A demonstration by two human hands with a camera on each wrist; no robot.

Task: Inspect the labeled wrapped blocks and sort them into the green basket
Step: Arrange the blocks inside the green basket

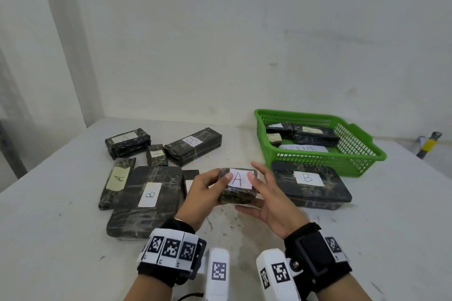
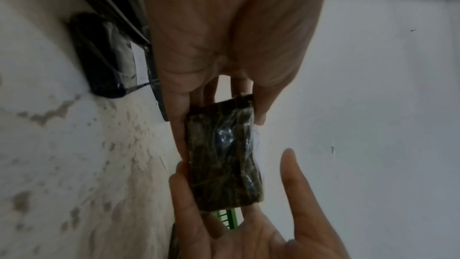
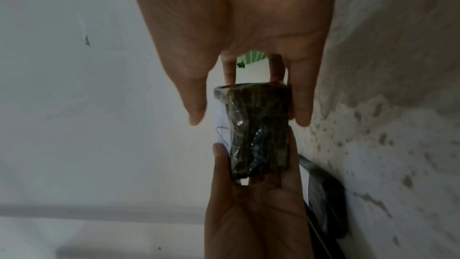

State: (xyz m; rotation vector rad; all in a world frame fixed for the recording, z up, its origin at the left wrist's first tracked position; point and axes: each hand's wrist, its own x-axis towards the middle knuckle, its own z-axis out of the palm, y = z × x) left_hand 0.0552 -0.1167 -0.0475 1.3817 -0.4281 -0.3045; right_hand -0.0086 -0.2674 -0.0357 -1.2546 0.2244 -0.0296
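Note:
A small dark wrapped block (image 1: 236, 186) with a white label marked A is held above the table, between both hands. My left hand (image 1: 215, 184) grips its left end, thumb on the label and fingers underneath. My right hand (image 1: 259, 189) supports the right end on straight fingers, and its thumb stands a little off the block (image 2: 224, 157) in the left wrist view. The right wrist view shows the block's (image 3: 259, 131) dark side and the label's edge. The green basket (image 1: 359, 151) sits at the back right with several wrapped blocks and a paper slip inside.
On the table's left lie several wrapped blocks: a flat B block (image 1: 146, 200), a narrow A block (image 1: 117, 182), a long B block (image 1: 193, 145) and another A block (image 1: 127, 142). A flat B block (image 1: 310, 184) lies against the basket's front. A yellow-banded tool (image 1: 429, 145) lies far right.

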